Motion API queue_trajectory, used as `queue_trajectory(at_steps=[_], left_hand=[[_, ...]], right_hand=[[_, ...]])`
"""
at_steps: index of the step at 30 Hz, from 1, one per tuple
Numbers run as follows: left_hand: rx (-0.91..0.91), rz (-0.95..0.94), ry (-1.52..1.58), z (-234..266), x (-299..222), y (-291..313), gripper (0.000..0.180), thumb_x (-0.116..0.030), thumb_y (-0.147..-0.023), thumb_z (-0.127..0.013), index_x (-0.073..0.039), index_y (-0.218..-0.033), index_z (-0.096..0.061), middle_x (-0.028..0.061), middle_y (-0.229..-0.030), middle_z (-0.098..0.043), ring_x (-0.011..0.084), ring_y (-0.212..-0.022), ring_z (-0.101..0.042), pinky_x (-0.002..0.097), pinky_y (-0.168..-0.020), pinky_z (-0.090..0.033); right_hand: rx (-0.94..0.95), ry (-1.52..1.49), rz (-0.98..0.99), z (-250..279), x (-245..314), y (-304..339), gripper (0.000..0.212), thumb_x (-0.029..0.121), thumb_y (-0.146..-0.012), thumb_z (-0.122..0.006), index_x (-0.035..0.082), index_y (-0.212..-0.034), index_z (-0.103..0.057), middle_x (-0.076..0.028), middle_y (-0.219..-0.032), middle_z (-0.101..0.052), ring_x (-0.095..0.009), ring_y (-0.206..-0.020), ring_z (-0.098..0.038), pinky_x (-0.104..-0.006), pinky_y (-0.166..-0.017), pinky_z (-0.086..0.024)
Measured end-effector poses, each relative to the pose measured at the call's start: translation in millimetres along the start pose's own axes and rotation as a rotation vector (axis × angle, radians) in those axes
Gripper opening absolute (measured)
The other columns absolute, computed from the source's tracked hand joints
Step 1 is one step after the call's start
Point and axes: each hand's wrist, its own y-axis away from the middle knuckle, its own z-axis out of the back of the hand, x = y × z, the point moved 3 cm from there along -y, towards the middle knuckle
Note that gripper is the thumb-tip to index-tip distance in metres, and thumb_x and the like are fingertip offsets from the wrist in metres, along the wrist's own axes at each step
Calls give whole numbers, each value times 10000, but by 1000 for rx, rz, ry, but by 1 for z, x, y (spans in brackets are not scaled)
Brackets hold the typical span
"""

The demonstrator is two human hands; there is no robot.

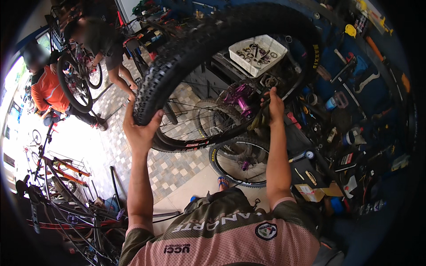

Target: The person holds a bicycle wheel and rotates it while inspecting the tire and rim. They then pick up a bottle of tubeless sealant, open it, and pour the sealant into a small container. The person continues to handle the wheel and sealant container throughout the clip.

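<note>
Left hand's grip pinches the knobbly tyre; right hand's grip clutches an olive cloth beside it; a white basket sits by the desk's left edge.

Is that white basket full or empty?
Partly filled: small parts lie in the white basket, and its pale bottom shows between them.

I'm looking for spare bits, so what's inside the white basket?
The white basket holds small, mostly dark loose parts, some ring-shaped, with its pale floor showing between them. Whatever lies beneath those parts is covered and cannot be seen.
</note>
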Motion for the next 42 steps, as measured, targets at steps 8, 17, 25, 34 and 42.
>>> queue_trajectory(at_steps=[8, 17, 25, 34, 42], left_hand=[[-40, 24, -58, 5, 6, 3, 511, -221, -840, -934, 30, -1194, -664, 75, -959, -748, 140, -848, -678, 291, -807, -554], [-46, -21, -70, 6, 4, 4, 621, -246, -788, -959, 64, -1228, -648, 115, -974, -773, 159, -870, -716, 302, -842, -569], [-80, -69, -147, 6, 3, 6, 724, -213, -733, -961, 67, -1310, -625, 127, -1020, -784, 171, -918, -734, 310, -888, -577], [-2, -75, -56, 2, -7, 5, 699, -147, -716, -912, 49, -1319, -616, 97, -1037, -770, 140, -932, -715, 295, -890, -569], [-19, -104, -113, 4, -10, 2, 662, -119, -709, -902, 43, -1291, -631, 84, -1042, -766, 130, -929, -709, 279, -879, -565]], right_hand=[[366, 315, 417, 21, 128, 43, 257, 98, -983, -706, 50, -1215, -605, -35, -1011, -667, -155, -925, -644, -334, -904, -518], [781, 646, 423, -18, 121, -15, 111, 104, -1000, -750, 70, -1105, -734, -21, -1076, -696, -156, -1051, -643, -330, -986, -496], [1235, 690, -54, -28, 107, -23, 336, 52, -968, -709, 106, -1290, -790, -48, -1407, -711, -178, -1259, -658, -324, -1089, -491], [1505, 1000, 174, -24, 115, 4, 834, 131, -832, -691, 252, -1640, -525, -64, -1620, -587, -277, -1427, -569, -418, -1246, -421], [1110, 1306, 260, -36, 113, 21, 841, 217, -829, -686, 513, -1597, -512, -96, -1311, -699, -304, -1143, -711, -411, -1025, -576]])
